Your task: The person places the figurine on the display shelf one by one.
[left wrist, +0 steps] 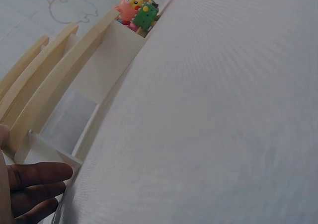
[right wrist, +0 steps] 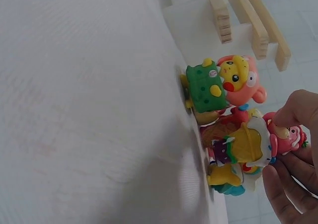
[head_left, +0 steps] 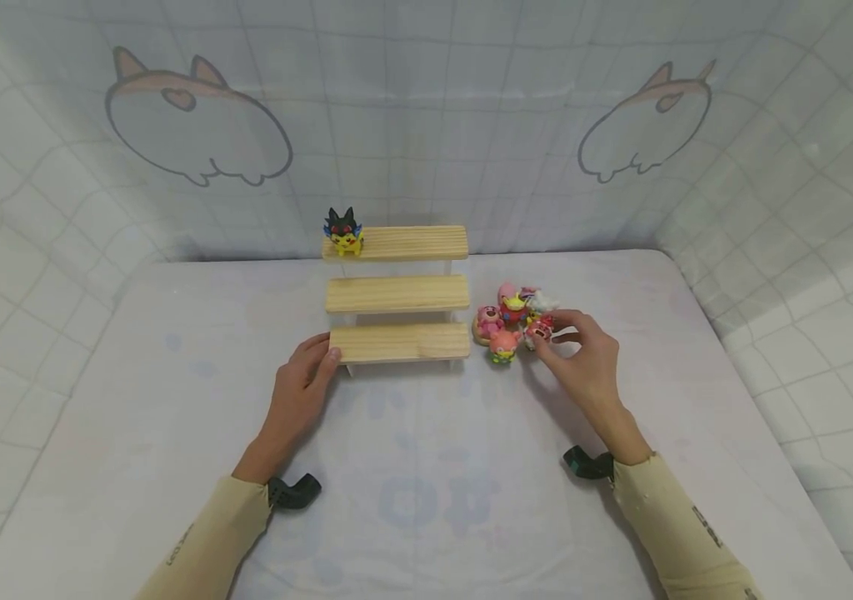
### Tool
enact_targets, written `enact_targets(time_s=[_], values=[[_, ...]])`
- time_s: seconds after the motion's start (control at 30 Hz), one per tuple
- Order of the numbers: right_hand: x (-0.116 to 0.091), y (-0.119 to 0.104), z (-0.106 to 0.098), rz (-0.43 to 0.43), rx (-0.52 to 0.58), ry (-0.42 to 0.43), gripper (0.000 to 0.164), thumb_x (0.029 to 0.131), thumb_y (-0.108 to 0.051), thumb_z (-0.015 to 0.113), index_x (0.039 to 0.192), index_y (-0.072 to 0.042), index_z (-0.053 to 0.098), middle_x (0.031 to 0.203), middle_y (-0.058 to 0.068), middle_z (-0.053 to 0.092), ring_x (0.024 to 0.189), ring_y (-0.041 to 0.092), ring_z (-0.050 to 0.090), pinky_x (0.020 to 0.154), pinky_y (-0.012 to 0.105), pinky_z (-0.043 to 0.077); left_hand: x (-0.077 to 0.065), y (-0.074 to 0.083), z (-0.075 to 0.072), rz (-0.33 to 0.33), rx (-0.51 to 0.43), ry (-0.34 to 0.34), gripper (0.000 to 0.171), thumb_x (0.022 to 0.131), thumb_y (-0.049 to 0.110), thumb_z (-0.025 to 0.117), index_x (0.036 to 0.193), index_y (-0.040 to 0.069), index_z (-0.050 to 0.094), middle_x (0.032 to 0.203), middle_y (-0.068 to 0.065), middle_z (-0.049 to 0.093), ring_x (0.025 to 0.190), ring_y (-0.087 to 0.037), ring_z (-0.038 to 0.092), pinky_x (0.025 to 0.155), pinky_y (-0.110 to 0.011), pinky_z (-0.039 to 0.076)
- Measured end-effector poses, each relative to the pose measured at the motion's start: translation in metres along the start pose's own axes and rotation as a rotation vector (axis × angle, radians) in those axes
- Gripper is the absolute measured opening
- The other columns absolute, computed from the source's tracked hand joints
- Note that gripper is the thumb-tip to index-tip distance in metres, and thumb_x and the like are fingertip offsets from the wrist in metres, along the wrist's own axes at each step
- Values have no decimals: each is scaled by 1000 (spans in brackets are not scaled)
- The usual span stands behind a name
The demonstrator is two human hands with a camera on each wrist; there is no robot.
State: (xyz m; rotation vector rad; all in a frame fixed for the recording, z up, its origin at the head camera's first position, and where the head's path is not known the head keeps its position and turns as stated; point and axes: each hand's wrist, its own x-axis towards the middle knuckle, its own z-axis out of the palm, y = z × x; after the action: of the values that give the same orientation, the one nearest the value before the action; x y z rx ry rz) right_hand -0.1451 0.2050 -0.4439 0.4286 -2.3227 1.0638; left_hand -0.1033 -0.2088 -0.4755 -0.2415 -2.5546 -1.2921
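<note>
A three-tier wooden display shelf (head_left: 396,295) with white supports stands near the back of the table. My left hand (head_left: 301,390) holds the left end of its lowest board, thumb at the front corner; in the left wrist view, several fingers (left wrist: 42,174) extend beside the white support. My right hand (head_left: 584,358) pinches a pink bear figurine (right wrist: 288,137) by its head, thumb on one side and fingers on the other. The figurine has a white-and-yellow body and stands among other toys. Next to it is a yellow-faced figurine (right wrist: 233,75) with a pink hood and green body.
A yellow figurine with a dark, pointed-eared hood (head_left: 344,233) stands at the left of the top board. Right of the shelf, a pink bear figurine (head_left: 489,322) and a red-and-yellow figurine (head_left: 514,310) crowd with others. Patterned fabric (head_left: 426,125) hangs behind the white-covered table (head_left: 426,467).
</note>
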Motion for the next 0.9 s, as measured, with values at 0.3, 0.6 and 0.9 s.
enact_targets(time_s=[0.3,0.6,0.9], values=[[6,-11,-12,-1,-9,57,35,78,-11,81,110,-5,68,102,0,69,83,15,64,70,34,55,0,0,2,0,-26,-2,42,103,36,48,129,6,62,137,-11,52,130,-28,45,106,-51,32],[14,-26,-16,3,16,77,33,79,-14,80,109,-7,68,101,-2,69,86,18,64,72,34,55,-1,0,1,5,-19,3,41,103,35,48,130,7,62,137,-10,53,130,-27,45,106,-50,33],[33,-46,-12,-34,104,100,35,77,-12,83,109,-7,69,103,0,69,84,18,64,73,38,55,-2,1,-1,0,-26,6,41,103,35,49,129,7,62,136,-11,53,129,-28,46,106,-51,33]])
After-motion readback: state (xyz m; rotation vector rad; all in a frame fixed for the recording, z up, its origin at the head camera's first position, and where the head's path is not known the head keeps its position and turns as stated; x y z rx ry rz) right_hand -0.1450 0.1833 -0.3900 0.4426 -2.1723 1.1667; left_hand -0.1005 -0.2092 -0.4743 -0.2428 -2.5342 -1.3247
